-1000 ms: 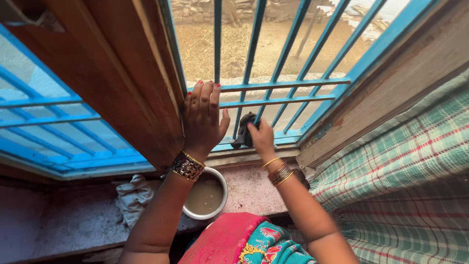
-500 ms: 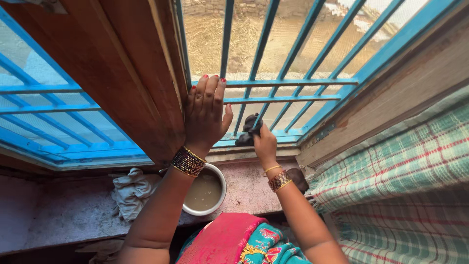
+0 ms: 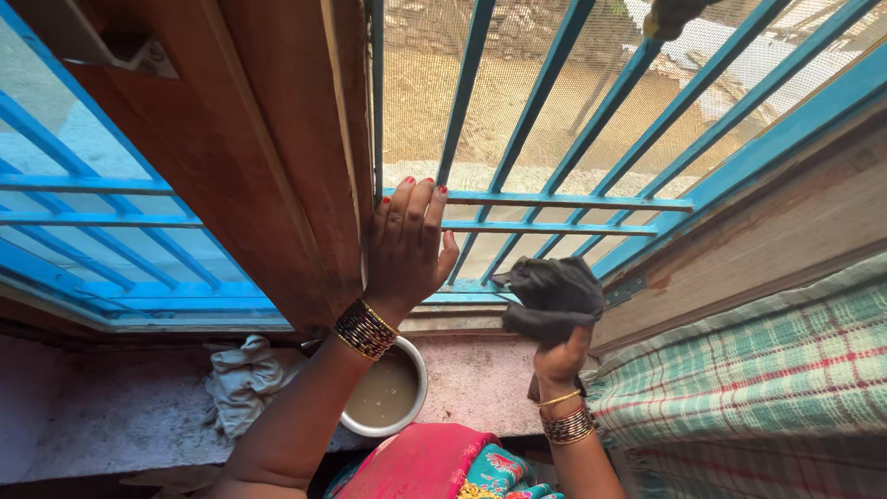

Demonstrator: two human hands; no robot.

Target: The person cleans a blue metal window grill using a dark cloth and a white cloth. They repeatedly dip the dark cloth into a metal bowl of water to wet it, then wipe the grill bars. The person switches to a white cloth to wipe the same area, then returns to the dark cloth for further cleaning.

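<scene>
Bunching in the right hand (image 3: 560, 362), a dark, crumpled, limp cloth (image 3: 552, 294)

white bowl (image 3: 420, 374) of murky water | crumpled pale rag (image 3: 242, 383) | checked curtain (image 3: 758, 388)

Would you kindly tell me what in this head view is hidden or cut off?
- Right hand: fingers and palm covered by the dark cloth it holds.
- Bowl: its left rim lies behind the left hand forearm; the murky water hides its bottom.
- Dark object at the top edge: cropped, unidentifiable.
- Outdoors: blurred by mesh.
</scene>
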